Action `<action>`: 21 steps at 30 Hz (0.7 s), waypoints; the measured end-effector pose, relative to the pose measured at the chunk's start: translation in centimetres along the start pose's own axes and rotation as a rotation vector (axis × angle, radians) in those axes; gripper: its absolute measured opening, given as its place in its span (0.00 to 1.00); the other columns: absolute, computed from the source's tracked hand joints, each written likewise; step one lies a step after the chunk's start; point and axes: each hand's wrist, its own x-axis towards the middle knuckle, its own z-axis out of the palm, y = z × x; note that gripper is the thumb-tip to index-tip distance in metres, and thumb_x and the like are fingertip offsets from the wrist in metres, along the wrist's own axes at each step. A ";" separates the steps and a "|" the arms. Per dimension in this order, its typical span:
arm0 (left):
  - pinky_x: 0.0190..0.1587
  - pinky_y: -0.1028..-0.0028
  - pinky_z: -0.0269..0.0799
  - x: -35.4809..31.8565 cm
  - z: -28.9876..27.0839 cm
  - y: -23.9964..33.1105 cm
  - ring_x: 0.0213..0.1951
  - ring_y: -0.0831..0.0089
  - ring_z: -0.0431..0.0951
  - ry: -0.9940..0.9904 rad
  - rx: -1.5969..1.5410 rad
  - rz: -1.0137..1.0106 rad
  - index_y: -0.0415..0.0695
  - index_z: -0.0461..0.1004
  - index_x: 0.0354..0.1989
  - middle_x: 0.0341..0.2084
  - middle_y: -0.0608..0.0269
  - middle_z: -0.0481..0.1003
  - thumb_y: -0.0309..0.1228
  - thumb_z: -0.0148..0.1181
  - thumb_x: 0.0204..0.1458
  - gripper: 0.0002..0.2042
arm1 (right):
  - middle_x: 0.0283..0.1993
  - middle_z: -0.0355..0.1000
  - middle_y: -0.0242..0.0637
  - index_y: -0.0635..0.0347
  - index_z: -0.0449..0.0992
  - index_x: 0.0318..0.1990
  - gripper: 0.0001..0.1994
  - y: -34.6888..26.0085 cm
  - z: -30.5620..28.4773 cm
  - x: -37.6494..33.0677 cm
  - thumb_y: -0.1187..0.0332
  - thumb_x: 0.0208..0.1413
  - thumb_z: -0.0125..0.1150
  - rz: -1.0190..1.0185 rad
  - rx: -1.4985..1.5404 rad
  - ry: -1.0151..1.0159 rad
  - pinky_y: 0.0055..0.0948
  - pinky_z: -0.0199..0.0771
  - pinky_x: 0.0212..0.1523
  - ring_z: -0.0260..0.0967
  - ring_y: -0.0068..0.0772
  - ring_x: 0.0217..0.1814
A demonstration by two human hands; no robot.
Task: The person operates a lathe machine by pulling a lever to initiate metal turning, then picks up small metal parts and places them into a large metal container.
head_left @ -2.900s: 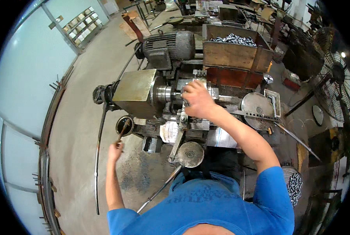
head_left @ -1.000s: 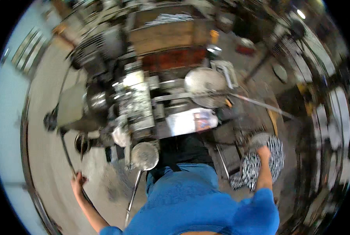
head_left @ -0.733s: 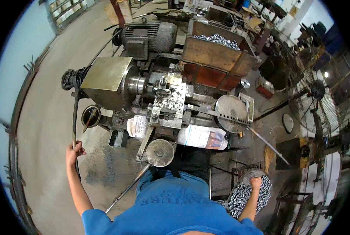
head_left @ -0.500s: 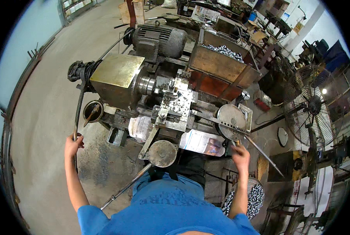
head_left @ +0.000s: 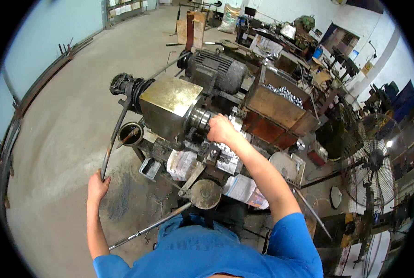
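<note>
My left hand (head_left: 98, 186) is wrapped around the lower end of a long metal lever (head_left: 112, 146), which runs up to the belt pulley end of a small lathe. My right hand (head_left: 221, 129) is at the front of the lathe's shiny round chuck (head_left: 200, 118), fingers bent closed against it. Whatever those fingers hold is hidden behind the hand. Left of the chuck sits the boxy headstock (head_left: 172, 96) with its brass-coloured top. Under my right wrist lies the tool slide (head_left: 226, 160), strewn with metal chips.
Behind the lathe are a ribbed motor (head_left: 218, 69) and a rusty metal bin (head_left: 274, 104) of small shiny parts. A round pot (head_left: 131, 134) with a brush is at left. Long handles (head_left: 146, 229) reach toward me, and a caged fan (head_left: 371, 160) stands at right.
My right hand has left the round plate on the right and moved across to the chuck. My left hand still grips the lever. The whole view has shifted, with the lathe lower and farther right.
</note>
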 end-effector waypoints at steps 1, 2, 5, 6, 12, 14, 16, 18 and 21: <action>0.34 0.57 0.67 0.0 0.2 -0.2 0.33 0.45 0.73 0.009 -0.003 -0.019 0.38 0.68 0.36 0.24 0.42 0.72 0.34 0.61 0.41 0.16 | 0.25 0.71 0.53 0.69 0.73 0.17 0.09 0.0 0.1 0.1 0.71 0.24 0.55 0.000 0.031 0.023 0.39 0.71 0.40 0.68 0.55 0.35; 0.34 0.57 0.67 0.0 0.5 -0.3 0.33 0.45 0.73 0.014 -0.007 -0.030 0.38 0.68 0.36 0.24 0.42 0.72 0.33 0.61 0.41 0.16 | 0.25 0.70 0.54 0.69 0.73 0.17 0.09 0.2 0.1 -0.1 0.71 0.23 0.55 0.008 0.060 0.046 0.39 0.71 0.39 0.68 0.55 0.34; 0.34 0.56 0.67 0.4 1.0 -1.0 0.32 0.45 0.73 0.036 -0.004 -0.023 0.36 0.68 0.33 0.24 0.42 0.72 0.32 0.62 0.40 0.15 | 0.27 0.70 0.54 0.68 0.74 0.18 0.10 0.3 0.6 0.2 0.70 0.24 0.56 -0.021 0.069 0.041 0.39 0.71 0.41 0.68 0.54 0.36; 0.34 0.56 0.67 0.4 1.0 -0.9 0.32 0.45 0.73 0.043 0.007 -0.028 0.36 0.68 0.33 0.24 0.41 0.72 0.32 0.63 0.40 0.15 | 0.31 0.70 0.54 0.70 0.75 0.21 0.12 0.2 0.3 0.3 0.70 0.26 0.56 0.020 0.072 -0.054 0.37 0.70 0.45 0.68 0.52 0.40; 0.34 0.55 0.68 0.5 0.5 -0.5 0.32 0.44 0.73 0.072 0.042 -0.044 0.35 0.67 0.30 0.24 0.40 0.72 0.33 0.63 0.40 0.15 | 0.28 0.70 0.60 0.72 0.74 0.20 0.13 -0.6 0.4 1.3 0.69 0.26 0.56 0.127 0.179 -0.084 0.40 0.72 0.40 0.70 0.57 0.36; 0.35 0.55 0.68 0.5 0.3 -0.1 0.32 0.44 0.73 0.046 0.023 -0.041 0.35 0.67 0.30 0.24 0.40 0.72 0.32 0.63 0.40 0.15 | 0.25 0.69 0.61 0.73 0.73 0.19 0.13 -0.5 0.2 1.3 0.68 0.26 0.56 0.164 0.280 -0.127 0.41 0.72 0.38 0.70 0.58 0.33; 0.35 0.55 0.68 0.6 0.3 -0.3 0.32 0.44 0.73 0.032 0.018 -0.043 0.36 0.67 0.29 0.24 0.40 0.72 0.32 0.62 0.40 0.14 | 0.19 0.67 0.55 0.68 0.75 0.20 0.13 -0.2 0.9 1.4 0.66 0.25 0.56 0.162 0.281 -0.037 0.38 0.71 0.30 0.70 0.52 0.24; 0.35 0.55 0.68 0.7 0.6 -0.8 0.32 0.45 0.73 0.028 0.028 -0.048 0.37 0.68 0.29 0.24 0.41 0.73 0.33 0.62 0.40 0.14 | 0.19 0.67 0.56 0.68 0.75 0.20 0.13 -0.5 0.8 1.6 0.67 0.25 0.56 0.221 0.324 -0.038 0.38 0.70 0.30 0.70 0.52 0.24; 0.34 0.58 0.70 0.6 0.2 0.0 0.32 0.48 0.75 0.000 0.174 -0.066 0.37 0.69 0.29 0.25 0.44 0.74 0.33 0.60 0.41 0.12 | 0.20 0.67 0.57 0.70 0.74 0.20 0.13 -0.9 -0.4 1.8 0.67 0.27 0.56 0.307 0.426 0.016 0.37 0.70 0.30 0.70 0.52 0.25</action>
